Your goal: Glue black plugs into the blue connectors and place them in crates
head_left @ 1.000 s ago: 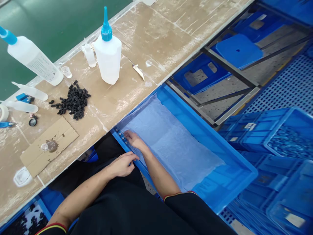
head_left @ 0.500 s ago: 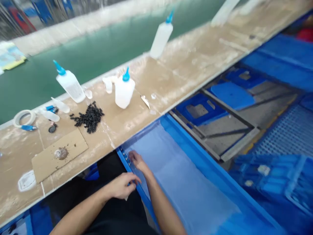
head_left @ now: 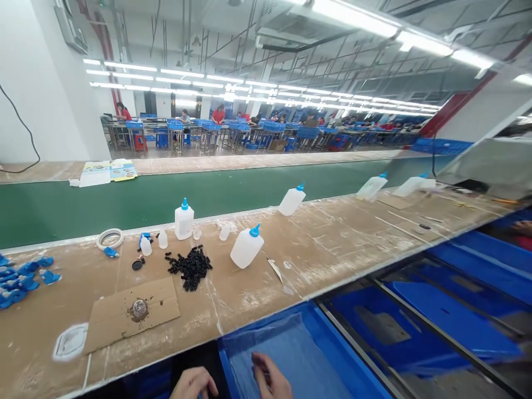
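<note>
My left hand (head_left: pixel 193 383) is at the bottom edge of the view, left of the blue tray (head_left: pixel 223 363). Its fingers curl in, and what they hold, if anything, is hidden. Over the tray's left part is my right hand (head_left: pixel 272 378), fingers bent and thumb apart, with nothing visible between them. A clear plastic sheet (head_left: pixel 291 349) lines the tray. On the bench (head_left: pixel 245 293) above lie a heap of small black parts (head_left: pixel 191 268) and a piece of cardboard (head_left: pixel 103 318) with a clear round lump (head_left: pixel 140 308) amid brown stains.
White bottles with blue nozzles (head_left: pixel 246 248) stand along the bench. A tape roll (head_left: pixel 110 239), a knife blade (head_left: pixel 274 270) and blue pieces (head_left: pixel 20 280) lie there too. Behind runs a green belt (head_left: pixel 83 205); people work far off. A metal frame (head_left: pixel 440 332) is at right.
The view has tilted up, bringing the far hall into sight. Both hands now sit lower in the picture, partly cut off. My right hand has come away from the small items along the tray's edge.
</note>
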Motion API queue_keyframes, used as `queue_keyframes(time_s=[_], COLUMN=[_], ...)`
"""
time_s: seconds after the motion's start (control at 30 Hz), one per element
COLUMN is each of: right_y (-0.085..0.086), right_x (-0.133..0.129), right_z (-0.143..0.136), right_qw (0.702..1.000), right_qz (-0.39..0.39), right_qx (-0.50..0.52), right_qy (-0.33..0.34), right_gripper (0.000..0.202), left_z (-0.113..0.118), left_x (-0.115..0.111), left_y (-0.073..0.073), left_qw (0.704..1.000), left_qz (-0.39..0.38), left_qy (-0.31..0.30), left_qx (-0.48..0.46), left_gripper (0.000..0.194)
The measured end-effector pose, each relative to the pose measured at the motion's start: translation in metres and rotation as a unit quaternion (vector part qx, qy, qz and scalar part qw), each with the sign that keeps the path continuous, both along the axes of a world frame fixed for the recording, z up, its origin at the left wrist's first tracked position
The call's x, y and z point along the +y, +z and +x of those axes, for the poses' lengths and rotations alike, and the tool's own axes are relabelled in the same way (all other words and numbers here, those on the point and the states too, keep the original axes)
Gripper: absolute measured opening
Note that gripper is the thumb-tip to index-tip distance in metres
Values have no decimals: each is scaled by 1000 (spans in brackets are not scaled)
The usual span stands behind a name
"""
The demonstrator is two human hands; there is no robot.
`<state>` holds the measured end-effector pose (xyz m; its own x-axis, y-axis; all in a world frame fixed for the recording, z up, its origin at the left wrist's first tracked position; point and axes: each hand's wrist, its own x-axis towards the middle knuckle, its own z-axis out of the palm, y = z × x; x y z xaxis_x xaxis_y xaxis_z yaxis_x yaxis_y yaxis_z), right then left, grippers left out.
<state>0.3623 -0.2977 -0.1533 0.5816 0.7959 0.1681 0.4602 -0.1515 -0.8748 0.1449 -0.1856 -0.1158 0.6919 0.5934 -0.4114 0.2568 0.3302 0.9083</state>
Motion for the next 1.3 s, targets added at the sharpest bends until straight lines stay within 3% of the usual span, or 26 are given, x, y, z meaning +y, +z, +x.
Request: queue_keyframes(time_s=[0.07, 0.17, 0.23, 0.33, 0.4, 0.47, 0.57, 0.67, 0.83, 1.0, 1.2, 1.3], right_y=[25, 47, 50, 49, 49, 52, 61, 75, 92, 77, 59, 37], right_x=[0, 9, 16, 22, 21, 20, 19, 18, 19, 8, -58, -90], right_z=[-16, -52, -71, -85, -87, -88, -89, -90, -86, -67, -37, -34], right_qw=[995, 956, 943, 968, 986, 994, 987, 979, 976, 968, 977, 972], right_qz=[16, 44, 43, 50, 55, 54, 70, 76, 66, 37, -32, -109], right_qx=[-10, -85, -127, -89, -37, 21, 104, 153, 203, 247, 160, 118], right_qy=[99, 278, 305, 231, 156, 97, 97, 112, 40, -33, -137, -173], right_gripper=[24, 31, 27, 21, 14, 15, 23, 20, 25, 36, 26, 18], left_z=[7, 17, 18, 10, 4, 1, 0, 0, 1, 6, -20, -41], left_x=[0, -1, -1, -1, -3, -5, -6, -3, 4, 15, 30, 38], left_y=[-2, 3, 8, 10, 8, 5, 8, 24, 55, 55, 35, 29], left_qw=[994, 969, 956, 941, 944, 964, 984, 992, 994, 991, 996, 996], left_qz=[-86, -210, -240, -290, -280, -210, -91, -19, 58, 38, 67, 68], left_qy=[60, 90, 83, 43, 28, 34, 53, 49, -14, -93, -57, -39], left_qx=[-15, -91, -148, -171, -171, -163, -140, -116, -95, -90, -12, 45], left_gripper=[65, 59, 52, 49, 53, 57, 61, 61, 49, 51, 45, 45])
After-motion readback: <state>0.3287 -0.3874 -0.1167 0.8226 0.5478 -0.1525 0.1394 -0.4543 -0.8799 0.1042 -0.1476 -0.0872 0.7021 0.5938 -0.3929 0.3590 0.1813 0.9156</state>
